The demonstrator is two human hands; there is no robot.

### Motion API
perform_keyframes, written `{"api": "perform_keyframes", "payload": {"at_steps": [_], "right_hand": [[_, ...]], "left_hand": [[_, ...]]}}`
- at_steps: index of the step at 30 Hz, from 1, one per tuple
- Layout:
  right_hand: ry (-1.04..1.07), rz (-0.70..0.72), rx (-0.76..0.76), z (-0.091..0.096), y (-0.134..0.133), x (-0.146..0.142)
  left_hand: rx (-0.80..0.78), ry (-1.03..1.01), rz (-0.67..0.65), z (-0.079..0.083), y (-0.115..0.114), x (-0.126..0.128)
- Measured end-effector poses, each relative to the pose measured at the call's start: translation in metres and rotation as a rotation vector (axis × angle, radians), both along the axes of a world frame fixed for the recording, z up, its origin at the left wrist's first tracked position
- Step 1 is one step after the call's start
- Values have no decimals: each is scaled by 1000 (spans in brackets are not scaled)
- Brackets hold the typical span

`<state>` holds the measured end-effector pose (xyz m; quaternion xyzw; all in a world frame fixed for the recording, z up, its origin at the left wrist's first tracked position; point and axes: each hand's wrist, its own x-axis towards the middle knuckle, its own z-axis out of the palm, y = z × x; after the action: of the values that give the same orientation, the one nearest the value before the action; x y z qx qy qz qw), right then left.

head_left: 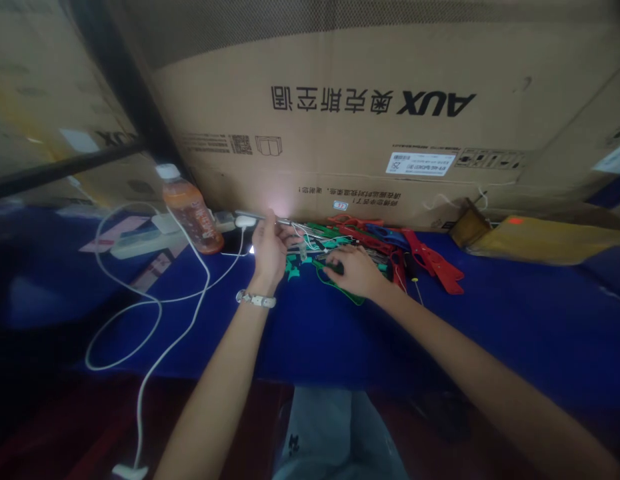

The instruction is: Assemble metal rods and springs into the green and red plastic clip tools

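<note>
Left hand (269, 250) pinches thin white wire (303, 235), probably; view blurred. Right hand (354, 270) curled over dark piece (335, 267) on tool pile (420, 257), grip unclear. Best: hold wire steady near lamp (246, 220).

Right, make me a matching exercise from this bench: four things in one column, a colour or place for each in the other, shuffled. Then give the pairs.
1. bottle
2. cable
3. cardboard box
4. right hand

A. white, looped over the blue table
B. resting on the pile of green and red tools
C. orange, with a white cap
D. behind the table, print upside down

Pairs: 1-C, 2-A, 3-D, 4-B
</note>
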<state>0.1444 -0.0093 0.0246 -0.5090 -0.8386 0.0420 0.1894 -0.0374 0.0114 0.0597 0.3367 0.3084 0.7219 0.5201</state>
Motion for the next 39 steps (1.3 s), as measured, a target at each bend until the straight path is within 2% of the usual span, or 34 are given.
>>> {"api": "perform_keyframes", "payload": {"at_steps": [4, 10, 15, 18, 21, 25, 29, 32, 35, 39], "right_hand": [[-54, 2, 21, -9, -26, 6], [16, 108, -22, -11, -40, 17], [293, 11, 20, -7, -47, 14], [511, -1, -53, -4, -42, 3], [708, 61, -170, -2, -36, -3], [809, 74, -266, -6, -41, 15], [712, 57, -203, -12, -49, 44], [556, 101, -124, -14, -46, 59], [419, 147, -74, -17, -39, 64], [337, 172, -32, -21, -32, 63]], "left_hand": [[-15, -2, -20, 2, -3, 4], [-41, -36, -74, 4, -8, 12], [-64, -54, -134, 8, -17, 22], [-72, -57, -181, 12, -23, 31], [-86, -37, -196, 14, -27, 35], [-64, 63, -159, 5, -29, 28], [-149, 240, -161, -12, -36, 16], [-232, 329, -137, -21, -43, 10], [-306, 365, -125, -25, -47, 5], [-354, 382, -116, -31, -47, 1]]}}
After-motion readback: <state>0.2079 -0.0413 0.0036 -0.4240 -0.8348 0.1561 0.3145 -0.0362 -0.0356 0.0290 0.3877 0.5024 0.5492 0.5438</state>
